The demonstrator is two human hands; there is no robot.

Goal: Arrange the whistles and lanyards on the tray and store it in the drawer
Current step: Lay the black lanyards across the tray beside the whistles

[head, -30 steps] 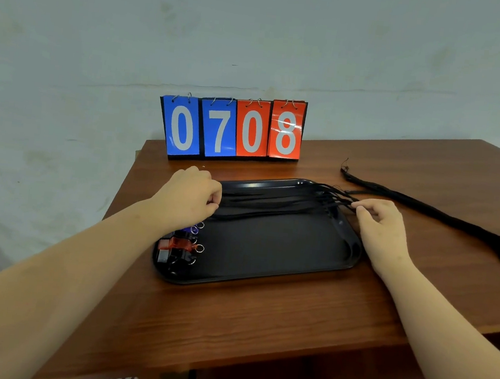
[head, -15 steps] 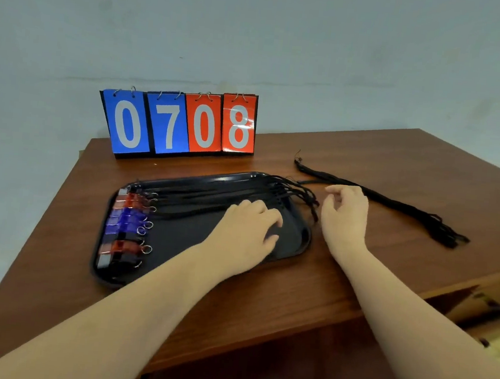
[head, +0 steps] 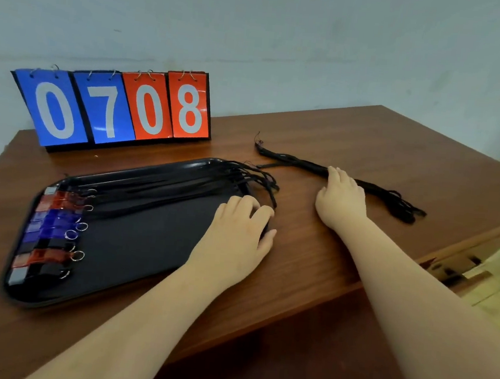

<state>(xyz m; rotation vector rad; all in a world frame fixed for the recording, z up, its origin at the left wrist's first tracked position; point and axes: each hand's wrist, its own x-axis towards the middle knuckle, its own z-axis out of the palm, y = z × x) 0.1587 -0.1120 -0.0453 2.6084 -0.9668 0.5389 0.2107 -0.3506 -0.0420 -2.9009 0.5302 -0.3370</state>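
Loosely, left fingers [head: 241, 204] spread on glossy tray [head: 145, 246] rim; right fingers [head: 339, 176] together on stringy lanyards [head: 300, 163].

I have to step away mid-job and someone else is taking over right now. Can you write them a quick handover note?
Left hand: rests open on the right end of the tray.
Right hand: fingertips on the loose lanyard bundle on the table; grip unclear.
Tray: whistles lined up along its left end; several lanyards laid along its far side, ends spilling over the right rim.
Done: whistles and some lanyards placed.
Left: add the bundle, tuck the ends in, store the tray in the drawer, which is not clearly in view.
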